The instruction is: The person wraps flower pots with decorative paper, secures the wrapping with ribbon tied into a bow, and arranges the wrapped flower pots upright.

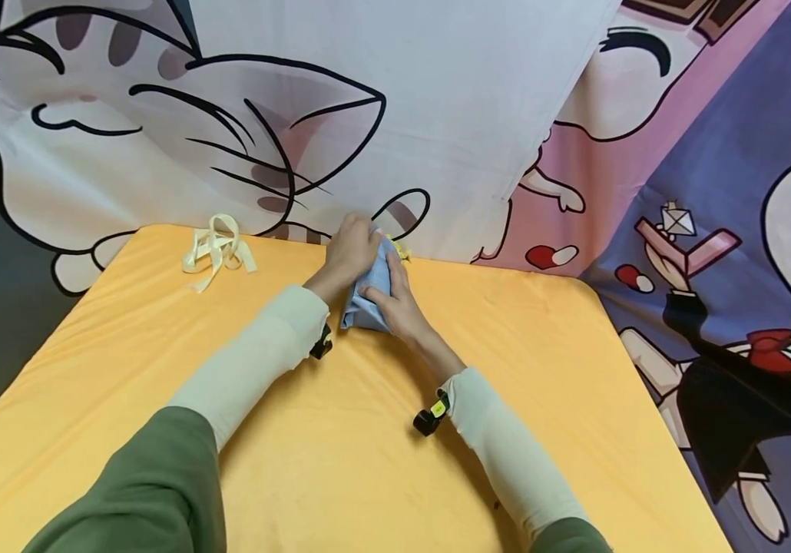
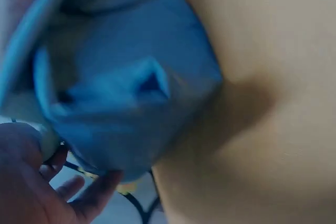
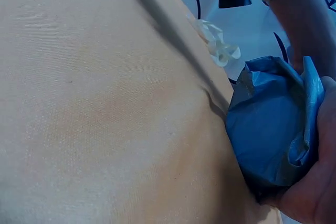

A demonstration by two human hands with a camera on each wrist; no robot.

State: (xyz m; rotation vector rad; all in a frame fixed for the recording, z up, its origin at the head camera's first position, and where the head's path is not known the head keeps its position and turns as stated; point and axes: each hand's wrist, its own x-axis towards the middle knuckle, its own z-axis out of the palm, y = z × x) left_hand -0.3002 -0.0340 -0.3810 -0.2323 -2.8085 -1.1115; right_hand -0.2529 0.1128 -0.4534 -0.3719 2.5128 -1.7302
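Observation:
A soft blue packet (image 1: 371, 286), made of creased folded sheet material, stands tilted near the table's far edge. My left hand (image 1: 350, 250) grips its upper left part from above. From the right, my right hand (image 1: 402, 303) holds its side, thumb on the near face and fingers behind. In the left wrist view, the left hand's fingers (image 2: 100, 192) lie along the packet's lower edge, and an open fold shows in the blue sheet (image 2: 126, 93). The right wrist view shows the right hand (image 3: 315, 182) wrapped round the packet (image 3: 273, 119). What is inside is hidden.
A loose heap of cream ribbon (image 1: 219, 250) lies at the table's far left. Something small and yellow (image 1: 401, 250) peeks out behind the packet. A yellow cloth (image 1: 340, 461) covers the table, and a printed cartoon curtain (image 1: 465, 115) hangs directly behind it.

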